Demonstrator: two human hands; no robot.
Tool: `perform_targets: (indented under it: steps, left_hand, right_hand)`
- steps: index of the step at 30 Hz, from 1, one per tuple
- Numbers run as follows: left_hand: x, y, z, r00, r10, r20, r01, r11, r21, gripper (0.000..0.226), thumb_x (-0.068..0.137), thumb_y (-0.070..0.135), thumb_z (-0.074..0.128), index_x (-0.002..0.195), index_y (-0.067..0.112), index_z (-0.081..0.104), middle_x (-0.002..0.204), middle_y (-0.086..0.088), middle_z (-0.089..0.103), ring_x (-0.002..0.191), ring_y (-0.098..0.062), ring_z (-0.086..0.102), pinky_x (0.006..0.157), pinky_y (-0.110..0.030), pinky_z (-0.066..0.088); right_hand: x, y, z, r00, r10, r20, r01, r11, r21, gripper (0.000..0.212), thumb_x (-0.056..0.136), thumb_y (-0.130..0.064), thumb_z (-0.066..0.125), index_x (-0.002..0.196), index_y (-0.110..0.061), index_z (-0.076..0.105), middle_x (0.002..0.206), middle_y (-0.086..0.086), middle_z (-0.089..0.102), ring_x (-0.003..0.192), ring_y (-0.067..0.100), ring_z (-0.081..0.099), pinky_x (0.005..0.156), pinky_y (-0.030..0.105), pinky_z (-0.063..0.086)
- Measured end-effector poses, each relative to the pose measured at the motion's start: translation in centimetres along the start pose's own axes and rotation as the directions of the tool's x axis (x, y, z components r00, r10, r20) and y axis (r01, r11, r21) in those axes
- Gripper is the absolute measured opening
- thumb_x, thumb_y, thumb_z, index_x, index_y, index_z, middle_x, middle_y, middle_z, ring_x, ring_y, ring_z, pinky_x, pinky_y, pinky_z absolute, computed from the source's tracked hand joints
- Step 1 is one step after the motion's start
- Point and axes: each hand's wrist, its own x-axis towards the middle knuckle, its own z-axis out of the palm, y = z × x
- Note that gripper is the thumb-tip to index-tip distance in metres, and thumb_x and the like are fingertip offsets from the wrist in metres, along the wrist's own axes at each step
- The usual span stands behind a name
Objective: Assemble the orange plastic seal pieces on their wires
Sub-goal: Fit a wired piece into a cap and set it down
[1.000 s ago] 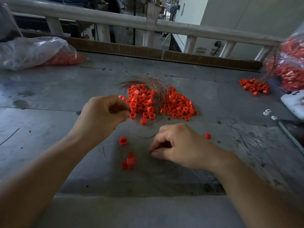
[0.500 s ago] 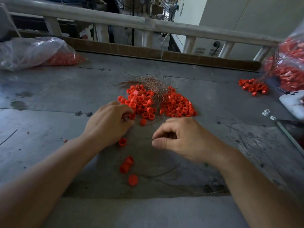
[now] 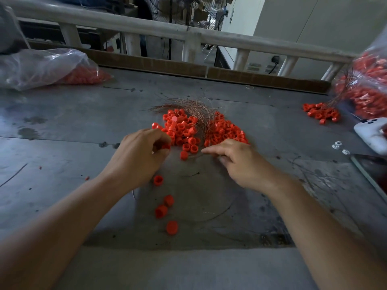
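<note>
Since half a second earlier, the right hand (image 3: 240,162) has opened from a closed pinch and advanced to the lower right edge of the pile of orange seal pieces (image 3: 188,130), while the left hand (image 3: 144,155) has stayed at the pile's lower left edge. The left-hand fingers (image 3: 161,137) are curled and, with the thumb, pinch one orange seal piece (image 3: 165,146). The right-hand fingers (image 3: 206,151) are extended and slightly spread, low over the desk (image 3: 62,126). Whether a thin wire lies under them cannot be determined. The step in hand appears to be the pick-up: one piece is secured and a wire is still to be taken. The next move probably calls for separating a single strand from the copper wire bundle (image 3: 194,107), which lies across the top centre of the pile, and bringing its end to the held piece. The strands are fine and tangled, so more than one may lift. Four loose seal pieces (image 3: 161,211) lie in a line below the left hand and another (image 3: 184,155) lies between the hands. Open desk extends lower centre and to the left. At the right edge of the frame a white device (image 3: 370,135), a small heap of pieces (image 3: 320,114) and a filled plastic bag (image 3: 368,84) limit room. A second bag (image 3: 41,68) lies upper left, and a railing (image 3: 146,24) bounds the far side.
</note>
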Motion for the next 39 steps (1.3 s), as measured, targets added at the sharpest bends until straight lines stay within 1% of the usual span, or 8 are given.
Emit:
perform_targets:
  steps: [9,12,15,19,21,24,31,39]
  left_hand:
    - [-0.6,1.1,-0.8,0.997,-0.022,0.071,0.037,0.976,-0.215,0.023,0.078,0.014,0.070,0.076,0.036,0.061,0.076,0.019,0.062,0.075,0.006,0.058,0.064,-0.001,0.039]
    - [-0.7,1.6,-1.3,0.991,-0.013,0.130,0.063,0.918,-0.391,0.024,0.074,0.013,0.073,0.071,0.036,0.066,0.074,0.015,0.069,0.075,0.007,0.061,0.066,-0.001,0.042]
    - [-0.8,2.3,-2.2,0.977,0.064,0.205,0.059,0.837,-0.545,0.016,0.062,0.036,0.070,0.078,0.035,0.071,0.092,0.020,0.069,0.081,0.004,0.064,0.072,-0.007,0.047]
    - [-1.2,2.8,-2.6,0.936,0.174,0.305,-0.007,0.877,-0.480,0.027,0.056,0.050,0.065,0.078,0.036,0.072,0.106,0.028,0.062,0.094,0.004,0.061,0.081,-0.010,0.046]
    - [-1.3,2.9,-2.4,0.928,0.170,0.332,-0.017,0.908,-0.419,0.011,0.064,0.038,0.071,0.075,0.036,0.072,0.102,0.028,0.063,0.092,0.006,0.060,0.081,-0.010,0.046]
    - [-1.4,2.8,-2.1,0.933,0.133,0.334,-0.007,0.935,-0.354,0.018,0.070,0.018,0.075,0.077,0.034,0.070,0.090,0.019,0.068,0.080,0.004,0.063,0.075,-0.012,0.049]
    - [-1.4,3.2,-2.3,0.935,0.140,0.327,0.010,0.908,-0.420,0.022,0.068,0.017,0.076,0.074,0.038,0.071,0.100,0.026,0.063,0.080,-0.003,0.065,0.074,-0.013,0.050]
    - [-1.5,3.2,-2.2,0.935,0.119,0.335,0.046,0.894,-0.446,0.028,0.068,0.009,0.075,0.076,0.034,0.069,0.086,0.023,0.068,0.074,0.004,0.065,0.068,-0.006,0.048]
  right_hand:
    - [0.3,-0.3,0.3,0.992,-0.095,-0.085,0.088,0.993,-0.081,0.013,0.083,-0.013,0.064,0.094,-0.016,0.071,0.090,-0.004,0.051,0.092,0.011,0.050,0.083,0.027,0.042]
    - [0.1,-0.3,0.2,0.987,-0.110,-0.118,0.107,0.994,-0.031,0.013,0.081,-0.015,0.068,0.092,-0.017,0.072,0.086,-0.007,0.048,0.085,0.005,0.045,0.077,0.020,0.040]
    - [-0.1,-0.6,-0.1,0.967,-0.134,-0.216,0.143,0.989,0.025,0.013,0.079,-0.011,0.069,0.090,-0.014,0.073,0.083,-0.007,0.048,0.080,0.004,0.046,0.070,0.007,0.035]
    - [-0.4,-0.8,-0.8,0.939,-0.137,-0.315,0.168,0.983,0.075,0.012,0.078,-0.007,0.069,0.088,-0.013,0.074,0.084,-0.004,0.051,0.078,0.007,0.049,0.071,0.011,0.036]
    - [-0.6,-0.8,-1.0,0.928,-0.130,-0.349,0.171,0.981,0.087,0.012,0.078,-0.007,0.070,0.088,-0.014,0.074,0.084,-0.004,0.053,0.076,0.006,0.049,0.071,0.011,0.036]
    - [-0.7,-0.8,-1.5,0.909,-0.111,-0.403,0.172,0.978,0.119,0.012,0.077,-0.006,0.069,0.086,-0.013,0.074,0.083,-0.004,0.054,0.071,0.001,0.049,0.067,0.007,0.036]
    - [-1.1,-0.8,-2.0,0.878,-0.111,-0.466,0.189,0.974,0.124,0.010,0.077,-0.002,0.069,0.082,-0.010,0.072,0.080,-0.008,0.056,0.070,-0.002,0.050,0.067,0.003,0.036]
    - [-1.4,-1.2,-2.2,0.899,-0.104,-0.426,0.185,0.971,0.154,0.009,0.079,-0.004,0.068,0.085,-0.011,0.070,0.078,-0.015,0.055,0.073,0.003,0.055,0.069,0.006,0.040]
